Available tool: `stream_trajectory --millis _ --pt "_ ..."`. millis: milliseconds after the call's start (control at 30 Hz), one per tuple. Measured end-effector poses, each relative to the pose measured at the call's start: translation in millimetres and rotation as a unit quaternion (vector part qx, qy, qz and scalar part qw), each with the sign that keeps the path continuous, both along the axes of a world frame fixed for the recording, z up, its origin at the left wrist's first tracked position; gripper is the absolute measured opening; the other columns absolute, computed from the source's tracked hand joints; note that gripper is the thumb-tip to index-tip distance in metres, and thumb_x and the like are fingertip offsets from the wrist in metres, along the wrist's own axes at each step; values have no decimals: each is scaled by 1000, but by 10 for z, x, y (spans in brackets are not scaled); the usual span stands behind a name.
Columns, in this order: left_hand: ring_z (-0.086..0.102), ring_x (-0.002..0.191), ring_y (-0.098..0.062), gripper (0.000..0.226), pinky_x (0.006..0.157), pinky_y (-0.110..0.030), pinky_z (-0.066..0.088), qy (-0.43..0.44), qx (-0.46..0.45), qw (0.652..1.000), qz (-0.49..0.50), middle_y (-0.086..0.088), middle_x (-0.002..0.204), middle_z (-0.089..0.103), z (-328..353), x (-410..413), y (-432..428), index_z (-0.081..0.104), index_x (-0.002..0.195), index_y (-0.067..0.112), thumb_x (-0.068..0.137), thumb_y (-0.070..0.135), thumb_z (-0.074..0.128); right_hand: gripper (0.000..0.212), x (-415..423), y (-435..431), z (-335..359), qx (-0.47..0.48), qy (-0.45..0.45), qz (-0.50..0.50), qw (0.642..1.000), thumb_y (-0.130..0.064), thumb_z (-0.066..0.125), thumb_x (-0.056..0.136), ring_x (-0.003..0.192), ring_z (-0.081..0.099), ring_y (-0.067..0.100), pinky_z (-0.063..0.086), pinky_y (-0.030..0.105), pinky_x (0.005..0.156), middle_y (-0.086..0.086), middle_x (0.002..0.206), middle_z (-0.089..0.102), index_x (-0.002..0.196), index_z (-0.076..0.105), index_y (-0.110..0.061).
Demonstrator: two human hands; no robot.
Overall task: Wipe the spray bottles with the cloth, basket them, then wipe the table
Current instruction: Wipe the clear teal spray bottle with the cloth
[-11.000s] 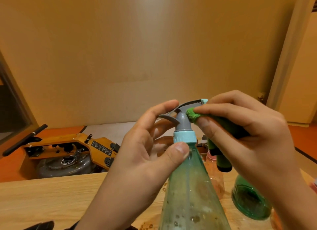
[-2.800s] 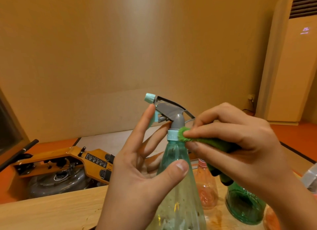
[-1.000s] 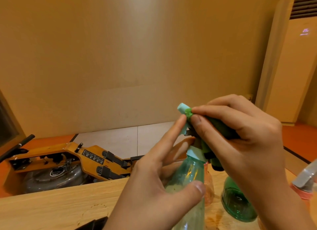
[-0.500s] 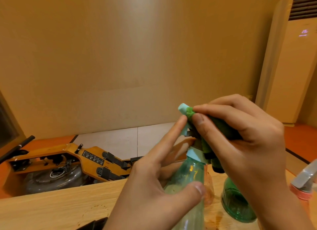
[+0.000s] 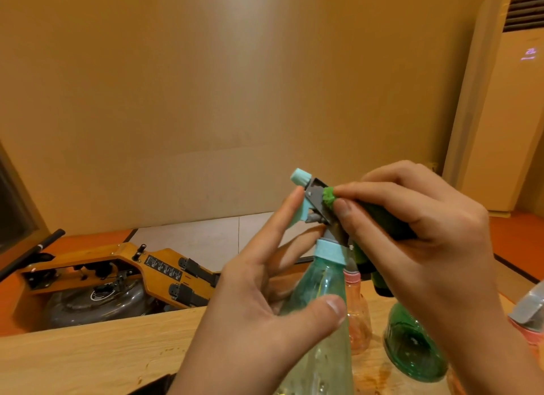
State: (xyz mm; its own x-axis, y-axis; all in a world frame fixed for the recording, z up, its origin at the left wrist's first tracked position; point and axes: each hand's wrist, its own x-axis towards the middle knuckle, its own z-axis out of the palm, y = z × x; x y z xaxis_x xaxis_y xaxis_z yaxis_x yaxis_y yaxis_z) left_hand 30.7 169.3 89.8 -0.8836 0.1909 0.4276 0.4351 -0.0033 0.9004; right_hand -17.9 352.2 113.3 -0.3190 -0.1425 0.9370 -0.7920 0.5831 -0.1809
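A clear pale-green spray bottle [image 5: 319, 330] with a light-blue collar and a grey trigger head stands tilted in front of me. My left hand [image 5: 259, 315] grips its neck, thumb across the front and forefinger up against the blue trigger. My right hand [image 5: 418, 247] pinches a green cloth [image 5: 329, 197] and presses it on the grey sprayer head just behind the blue nozzle. Most of the cloth is hidden under the fingers.
On the wooden table [image 5: 88, 353] behind my hands stand a pink bottle [image 5: 357, 315], a dark green bottle [image 5: 412, 347] and, at the right edge, a grey-headed pink sprayer [image 5: 530, 315]. A wooden machine [image 5: 117, 279] lies on the floor beyond. An air conditioner [image 5: 506, 106] stands at right.
The cloth has slid back from the blue nozzle tip onto the grey head, so the nozzle now shows. The left hand keeps its grip on the bottle.
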Motion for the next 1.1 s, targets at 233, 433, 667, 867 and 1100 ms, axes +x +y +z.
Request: stream_trajectory --millis 233,433,667,867,1100 --pt "77 100 -17 90 82 -18 57 -1 14 1000 7 23 119 74 3 -36 -27 54 126 69 68 5 81 15 -19 20 11 35 -32 21 999 -25 70 91 82 63 16 49 33 67 -3 87 66 96 81 -16" --pt "78 98 -17 93 72 -21 60 5 48 998 37 19 118 75 41 -42 -66 58 124 69 62 6 85 12 6 35 28 54 -39 68 995 -23 72 91 84 65 13 50 29 68 -4 89 67 97 81 -17" --pt "78 98 -19 91 72 -20 59 11 58 998 30 20 120 74 75 7 -109 56 125 71 53 26 89 10 -50 91 12 -22 -23 4 999 -20 71 91 84 65 17 50 36 68 -1 88 68 95 79 -14" --pt "77 100 -21 94 78 -21 60 19 60 998 29 17 120 75 41 -18 -69 57 125 69 61 7 88 11 -2 16 9 -7 -3 42 999 -18 72 92 86 65 18 49 32 68 1 91 67 99 79 -13" --pt "76 106 -25 97 86 -29 61 26 68 997 15 12 128 72 -11 -73 -56 52 133 65 63 8 86 12 -38 -96 -38 22 -6 100 995 -18 73 92 88 65 19 50 32 70 2 93 65 101 79 -12"
